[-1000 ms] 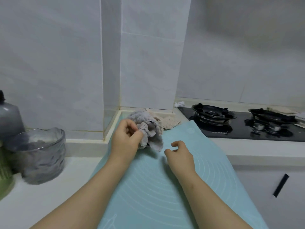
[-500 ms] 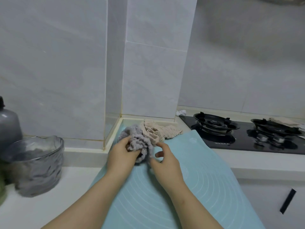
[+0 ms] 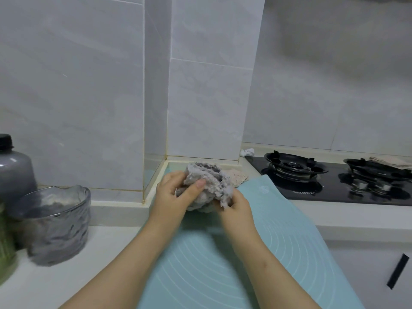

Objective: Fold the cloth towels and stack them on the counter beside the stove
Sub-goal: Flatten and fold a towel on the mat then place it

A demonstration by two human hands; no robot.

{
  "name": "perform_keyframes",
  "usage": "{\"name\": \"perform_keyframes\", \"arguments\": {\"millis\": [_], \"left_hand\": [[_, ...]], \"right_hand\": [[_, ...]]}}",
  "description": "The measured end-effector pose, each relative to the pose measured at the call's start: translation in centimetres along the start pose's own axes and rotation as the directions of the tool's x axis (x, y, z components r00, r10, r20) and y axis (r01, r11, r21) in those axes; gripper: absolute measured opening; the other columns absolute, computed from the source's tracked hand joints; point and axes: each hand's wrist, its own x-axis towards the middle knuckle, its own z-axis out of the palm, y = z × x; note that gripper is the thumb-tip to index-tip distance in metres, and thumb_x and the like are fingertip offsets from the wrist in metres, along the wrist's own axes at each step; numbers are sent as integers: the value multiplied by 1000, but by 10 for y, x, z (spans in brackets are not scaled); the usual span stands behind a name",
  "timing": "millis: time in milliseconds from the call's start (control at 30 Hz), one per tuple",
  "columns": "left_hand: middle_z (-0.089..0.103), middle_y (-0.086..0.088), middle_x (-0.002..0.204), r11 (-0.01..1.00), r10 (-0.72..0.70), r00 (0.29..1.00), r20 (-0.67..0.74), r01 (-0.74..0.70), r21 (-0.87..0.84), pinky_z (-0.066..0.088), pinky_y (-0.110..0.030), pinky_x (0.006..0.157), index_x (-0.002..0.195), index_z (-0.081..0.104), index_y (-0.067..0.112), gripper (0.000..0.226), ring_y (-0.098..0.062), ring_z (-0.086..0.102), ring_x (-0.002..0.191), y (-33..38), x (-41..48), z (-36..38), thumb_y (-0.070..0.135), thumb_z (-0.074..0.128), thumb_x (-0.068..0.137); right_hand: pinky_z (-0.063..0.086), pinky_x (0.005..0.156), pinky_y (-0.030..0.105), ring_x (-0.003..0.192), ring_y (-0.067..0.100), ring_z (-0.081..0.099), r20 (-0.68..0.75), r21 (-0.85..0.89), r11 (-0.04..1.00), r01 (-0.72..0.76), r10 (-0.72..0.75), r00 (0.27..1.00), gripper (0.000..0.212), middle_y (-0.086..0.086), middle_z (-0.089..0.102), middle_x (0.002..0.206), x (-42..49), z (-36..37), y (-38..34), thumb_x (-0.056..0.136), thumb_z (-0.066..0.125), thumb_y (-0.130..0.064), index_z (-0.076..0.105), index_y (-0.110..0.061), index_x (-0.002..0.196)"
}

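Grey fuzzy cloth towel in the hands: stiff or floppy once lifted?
Probably floppy: the grey fuzzy cloth towel is a crumpled wad between the left hand and right hand. Likely light, as a loose pinch holds it. Its fuzzy nap seems unlikely to slip.

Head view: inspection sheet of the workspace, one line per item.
Surface: teal mat on white counter, beside the stove.
Job's things: grey towel crumpled, in both hands; beige towel behind it, unfolded, by the wall.
Clutter: glass bowl, dark bottle, green item at left; cloth on the far burner.
Hands: left hand and right hand both grip the grey towel.
Cables: nothing seen.
Surroundings: tiled walls; black handle on the cabinet.
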Motion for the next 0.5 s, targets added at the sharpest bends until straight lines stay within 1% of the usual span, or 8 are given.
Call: {"name": "perform_keyframes", "arguments": {"millis": [100,133,200,267,333,367,433,500], "left_hand": [[51,9,129,998,-64,998,-2,64,-17,37,-1,86,109,56,41,32,8,47,114,-2,0,1,53,47,81],[48,10,133,997,-81,996,-23,81,-6,35,-3,89,113,52,42,28,7,45,117,-2,1,1,50,44,88],[47,6,136,994,-102,992,-75,105,33,33,-22,104,117,48,40,22,-6,42,126,-6,1,0,38,36,98],[49,2,135,992,-116,986,-119,121,42,33,-32,108,118,48,36,25,-13,42,127,-7,3,-1,29,32,100],[50,3,130,989,-128,982,-136,137,58,34,-28,101,120,48,33,25,-12,44,122,-9,4,-1,24,37,100],[50,4,126,987,-126,983,-130,138,88,33,-24,95,120,48,34,26,-11,44,119,-11,4,-1,22,40,99],[49,3,125,963,-88,990,-115,113,243,30,-23,93,123,46,36,31,-12,44,119,-17,3,-3,18,45,97],[44,3,136,801,-9,1000,-11,14,599,30,-26,100,134,40,33,42,-16,39,125,-25,1,-5,19,48,95]], "right_hand": [[47,63,14,72,4,53,-113,153,987,40,-23,993,10,1,51,95,5,-6,-14,78,61,-16,60,-21,87],[42,54,9,63,1,48,-128,235,969,82,-53,990,12,-2,52,83,6,-9,-19,74,59,-16,56,-12,86],[40,49,9,61,1,47,-153,404,910,92,-31,988,16,-11,54,70,4,-14,-27,77,61,-15,53,-9,89],[44,56,19,70,7,53,-217,517,855,29,98,971,9,-13,61,72,3,-20,-33,83,63,-19,59,-19,91],[46,68,26,73,6,59,-411,573,811,113,166,896,5,-11,66,72,5,-29,-35,84,61,-15,62,-20,83],[45,71,26,71,3,58,-530,538,821,190,154,834,4,-8,65,74,5,-34,-39,80,60,-15,62,-18,83],[41,69,20,65,1,52,-739,274,926,261,29,673,20,-4,60,79,4,-46,-46,73,52,-23,60,-12,87],[35,69,21,74,7,48,-825,78,968,239,-72,561,35,1,58,85,3,-53,-47,72,45,-28,60,-8,96]]}}
